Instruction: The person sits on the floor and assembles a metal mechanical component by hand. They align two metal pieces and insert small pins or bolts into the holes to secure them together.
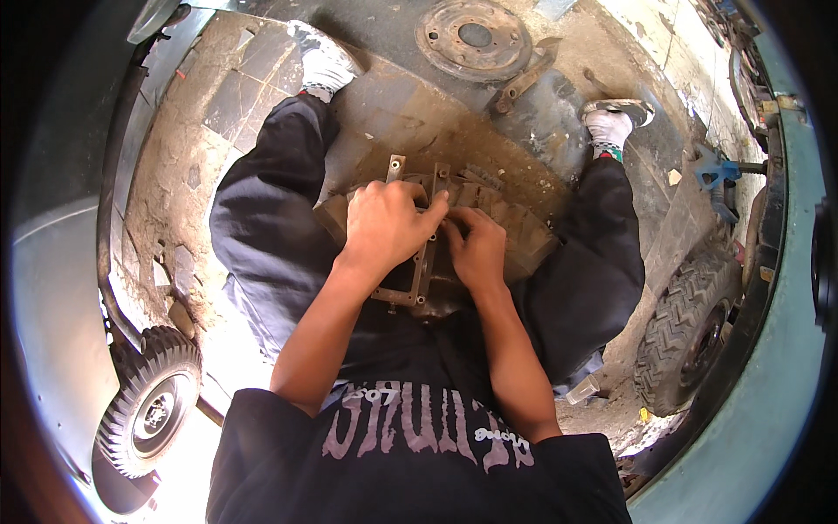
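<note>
Between my legs rests a dirty, ribbed metal housing (515, 229), low to the ground. At its near left side is a narrow rectangular metal frame (425, 272) with bolt holes along its rails and an opening in the middle. My left hand (384, 220) is curled over this frame, its thumb reaching across to the right rail. My right hand (478, 251) is closed beside that rail, thumb and fingers drawn together close to the left thumb. Whatever small thing its fingertips may hold is hidden.
A round rusty metal plate (474, 39) lies beyond the housing, with a rusty metal arm (524, 80) next to it. Vehicle bodies flank both sides, with a tire (155, 402) at left and a knobby tire (690, 336) at right. A plastic cup (583, 389) lies near my right leg.
</note>
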### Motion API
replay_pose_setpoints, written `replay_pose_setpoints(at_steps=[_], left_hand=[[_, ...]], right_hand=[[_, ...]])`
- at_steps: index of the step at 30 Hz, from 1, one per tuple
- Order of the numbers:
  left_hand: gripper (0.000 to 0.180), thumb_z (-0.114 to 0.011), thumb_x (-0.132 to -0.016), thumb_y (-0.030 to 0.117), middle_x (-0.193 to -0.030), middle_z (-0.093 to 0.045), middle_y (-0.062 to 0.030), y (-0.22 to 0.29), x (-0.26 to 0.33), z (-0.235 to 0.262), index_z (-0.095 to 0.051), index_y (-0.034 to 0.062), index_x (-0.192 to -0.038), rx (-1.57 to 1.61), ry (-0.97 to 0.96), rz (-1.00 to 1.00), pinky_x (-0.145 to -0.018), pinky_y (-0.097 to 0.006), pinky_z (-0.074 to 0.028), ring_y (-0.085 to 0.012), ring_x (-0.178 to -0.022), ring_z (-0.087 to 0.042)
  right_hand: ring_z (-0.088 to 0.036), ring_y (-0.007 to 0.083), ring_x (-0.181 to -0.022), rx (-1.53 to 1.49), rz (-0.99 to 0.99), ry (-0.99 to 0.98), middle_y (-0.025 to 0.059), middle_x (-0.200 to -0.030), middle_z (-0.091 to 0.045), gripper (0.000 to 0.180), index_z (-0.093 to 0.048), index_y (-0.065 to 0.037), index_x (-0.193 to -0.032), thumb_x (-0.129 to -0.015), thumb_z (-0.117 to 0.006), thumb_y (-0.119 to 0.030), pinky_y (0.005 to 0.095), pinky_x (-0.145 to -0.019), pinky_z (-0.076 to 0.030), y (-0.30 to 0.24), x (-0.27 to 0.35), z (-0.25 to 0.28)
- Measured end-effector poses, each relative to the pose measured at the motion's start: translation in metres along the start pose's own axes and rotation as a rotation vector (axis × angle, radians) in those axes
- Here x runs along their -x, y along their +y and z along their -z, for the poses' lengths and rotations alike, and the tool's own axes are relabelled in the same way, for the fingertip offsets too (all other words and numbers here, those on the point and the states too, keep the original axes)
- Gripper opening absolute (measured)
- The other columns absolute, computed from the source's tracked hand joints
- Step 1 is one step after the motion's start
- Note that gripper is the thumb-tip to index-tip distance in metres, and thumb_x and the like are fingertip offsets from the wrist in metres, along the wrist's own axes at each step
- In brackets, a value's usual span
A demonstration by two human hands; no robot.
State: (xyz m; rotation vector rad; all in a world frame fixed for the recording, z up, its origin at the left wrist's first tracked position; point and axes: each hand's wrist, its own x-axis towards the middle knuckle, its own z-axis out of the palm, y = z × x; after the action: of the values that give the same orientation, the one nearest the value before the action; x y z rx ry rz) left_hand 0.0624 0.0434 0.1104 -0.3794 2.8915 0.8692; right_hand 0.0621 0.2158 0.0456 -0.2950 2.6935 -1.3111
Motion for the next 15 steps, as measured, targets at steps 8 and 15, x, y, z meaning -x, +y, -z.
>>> replay_pose_setpoints(at_steps=[8, 15], left_hand=[[0.045, -0.074, -0.093, 0.048, -0.068, -0.071, -0.0228, 0.001, -0.002, -0.001, -0.084, 0.0049, -0.085, -0.001, 0.003, 0.001, -0.078, -0.049, -0.061, -0.0431, -0.072, -0.074], [0.043, -0.073, -0.093, 0.047, -0.068, -0.071, -0.0223, 0.002, -0.001, 0.000, -0.084, 0.0059, -0.086, -0.016, -0.026, 0.022, -0.078, -0.049, -0.060, -0.0428, -0.073, -0.074]], right_hand=[[-0.071, 0.0439, -0.084, 0.114, -0.010, -0.023, 0.0211, -0.091, -0.073, 0.011, -0.080, -0.004, -0.098, -0.088, -0.077, -0.007, 0.0520, -0.076, -0.056, 0.003, 0.013, -0.006], [-0.070, 0.0445, -0.082, 0.157, 0.008, 0.002, 0.0208, -0.088, -0.071, 0.011, -0.080, -0.004, -0.097, -0.088, -0.077, -0.008, 0.0533, -0.075, -0.055, 0.001, 0.014, -0.011]])
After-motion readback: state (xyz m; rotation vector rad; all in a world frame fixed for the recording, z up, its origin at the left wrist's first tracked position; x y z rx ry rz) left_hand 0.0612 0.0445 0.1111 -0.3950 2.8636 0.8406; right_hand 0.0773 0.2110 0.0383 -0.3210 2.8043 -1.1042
